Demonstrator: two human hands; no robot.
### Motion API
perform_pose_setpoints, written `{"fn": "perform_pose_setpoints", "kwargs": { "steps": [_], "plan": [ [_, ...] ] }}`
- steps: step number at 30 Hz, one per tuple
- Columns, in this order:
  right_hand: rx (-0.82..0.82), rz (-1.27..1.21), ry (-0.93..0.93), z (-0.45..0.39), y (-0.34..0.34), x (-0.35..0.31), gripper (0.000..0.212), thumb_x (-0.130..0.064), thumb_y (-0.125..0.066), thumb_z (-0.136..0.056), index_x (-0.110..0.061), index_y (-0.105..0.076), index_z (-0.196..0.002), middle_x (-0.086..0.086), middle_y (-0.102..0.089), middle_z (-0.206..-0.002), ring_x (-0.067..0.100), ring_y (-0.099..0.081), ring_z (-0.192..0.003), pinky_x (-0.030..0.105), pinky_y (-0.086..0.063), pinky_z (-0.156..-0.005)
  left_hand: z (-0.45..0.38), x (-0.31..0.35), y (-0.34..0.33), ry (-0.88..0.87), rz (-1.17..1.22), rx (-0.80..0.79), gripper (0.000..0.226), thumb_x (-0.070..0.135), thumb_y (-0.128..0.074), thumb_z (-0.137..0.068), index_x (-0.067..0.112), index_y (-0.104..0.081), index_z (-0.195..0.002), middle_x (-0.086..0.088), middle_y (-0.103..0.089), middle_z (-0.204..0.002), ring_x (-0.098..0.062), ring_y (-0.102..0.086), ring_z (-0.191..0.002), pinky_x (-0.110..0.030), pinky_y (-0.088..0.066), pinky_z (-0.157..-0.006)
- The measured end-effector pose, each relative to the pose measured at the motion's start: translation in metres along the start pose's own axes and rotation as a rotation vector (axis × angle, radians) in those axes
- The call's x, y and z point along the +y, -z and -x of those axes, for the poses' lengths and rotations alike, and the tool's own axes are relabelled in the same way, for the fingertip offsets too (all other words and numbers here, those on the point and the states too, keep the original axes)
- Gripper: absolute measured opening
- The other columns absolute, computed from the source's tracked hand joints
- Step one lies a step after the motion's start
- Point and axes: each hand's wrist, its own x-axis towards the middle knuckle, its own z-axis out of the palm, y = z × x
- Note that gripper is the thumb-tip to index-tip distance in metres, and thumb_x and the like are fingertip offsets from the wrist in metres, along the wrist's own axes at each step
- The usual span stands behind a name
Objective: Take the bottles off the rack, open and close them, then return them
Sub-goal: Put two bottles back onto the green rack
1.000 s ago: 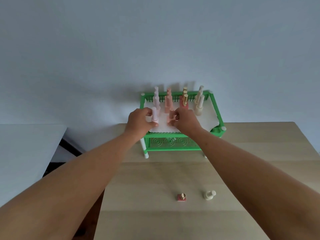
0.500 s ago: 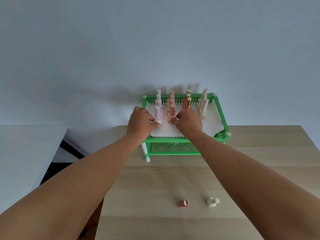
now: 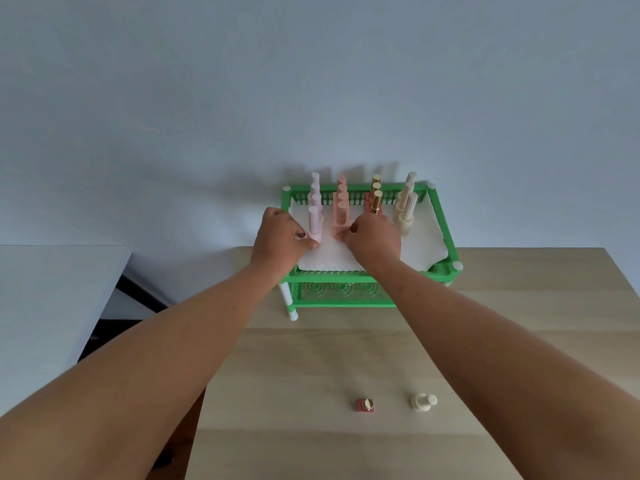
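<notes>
Right hand (image 3: pixel 375 239) covers the base of the front peach bottle (image 3: pixel 340 220), so the grip itself is hard to see; fingers curled round it; left hand (image 3: pixel 278 239) pinches the front pink bottle (image 3: pixel 314 226) at its base; both bottles upright on the green rack (image 3: pixel 440 216), same holds as 0.5 s ago; both arms stretched forward; red bottle (image 3: pixel 366 405) and cream bottle (image 3: pixel 423 401) stand near on the table (image 3: pixel 294 393).

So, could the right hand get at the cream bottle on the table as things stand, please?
Probably not at once: the right hand pinches a peach bottle on the rack. Once freed, nothing blocks the cream bottle.
</notes>
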Motion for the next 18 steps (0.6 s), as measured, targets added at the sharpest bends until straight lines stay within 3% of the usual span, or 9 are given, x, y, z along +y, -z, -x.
{"fn": "perform_pose_setpoints", "kwargs": {
  "steps": [2, 4, 7, 10, 14, 18],
  "plan": [
    [-0.001, -0.011, 0.004, 0.002, 0.001, 0.001, 0.039, -0.049, -0.060, -0.086, -0.014, -0.066, -0.069, 0.002, -0.059, -0.064, 0.025, -0.061, -0.064, 0.027, -0.039, -0.052, 0.001, 0.000, 0.001, 0.006, 0.006, 0.001, 0.038, 0.039, -0.085, -0.063, 0.010, -0.077, -0.087, -0.004, -0.063, -0.087, -0.011, -0.042, -0.095, -0.023, -0.032, -0.075],
    [-0.003, -0.023, 0.006, 0.006, 0.003, 0.003, 0.038, -0.047, -0.062, -0.087, -0.013, -0.068, -0.071, 0.003, -0.063, -0.067, 0.026, -0.064, -0.067, 0.030, -0.049, -0.055, 0.004, -0.001, 0.002, 0.004, 0.004, 0.000, 0.040, 0.041, -0.084, -0.064, 0.010, -0.076, -0.088, -0.003, -0.062, -0.087, -0.013, -0.045, -0.096, -0.024, -0.032, -0.074],
    [0.037, 0.003, 0.005, 0.017, 0.009, 0.009, 0.029, -0.040, -0.066, -0.087, -0.013, -0.072, -0.094, 0.006, -0.071, -0.085, 0.025, -0.066, -0.076, 0.034, -0.055, -0.066, 0.013, -0.001, 0.005, -0.030, -0.025, 0.022, 0.044, 0.042, -0.082, -0.067, 0.010, -0.074, -0.096, -0.003, -0.064, -0.090, -0.021, -0.050, -0.102, -0.027, -0.035, -0.075],
    [0.123, 0.003, 0.033, 0.036, 0.015, 0.018, 0.028, -0.033, -0.064, -0.088, -0.013, -0.069, -0.108, 0.006, -0.071, -0.090, 0.024, -0.063, -0.074, 0.030, -0.049, -0.064, 0.027, 0.001, 0.012, -0.071, -0.072, 0.118, 0.043, 0.044, -0.078, -0.072, 0.014, -0.074, -0.101, -0.004, -0.066, -0.091, -0.025, -0.053, -0.098, -0.034, -0.042, -0.078],
    [0.299, -0.004, 0.123, 0.068, 0.026, 0.034, 0.020, -0.021, -0.061, -0.087, -0.008, -0.073, -0.098, 0.012, -0.066, -0.091, 0.031, -0.060, -0.083, 0.039, -0.053, -0.069, 0.054, 0.010, 0.014, -0.127, -0.077, 0.215, 0.030, 0.044, -0.066, -0.083, 0.019, -0.074, -0.096, -0.001, -0.064, -0.088, -0.024, -0.055, -0.089, -0.035, -0.040, -0.076],
    [0.320, 0.026, 0.144, 0.103, 0.029, 0.052, 0.022, -0.015, -0.058, -0.087, -0.004, -0.071, -0.101, 0.012, -0.069, -0.094, 0.031, -0.056, -0.099, 0.043, -0.052, -0.077, 0.088, 0.021, 0.000, -0.192, 0.053, 0.155, 0.023, 0.035, -0.059, -0.091, 0.017, -0.073, -0.092, 0.000, -0.062, -0.084, -0.020, -0.055, -0.082, -0.033, -0.043, -0.073]
  ]
}}
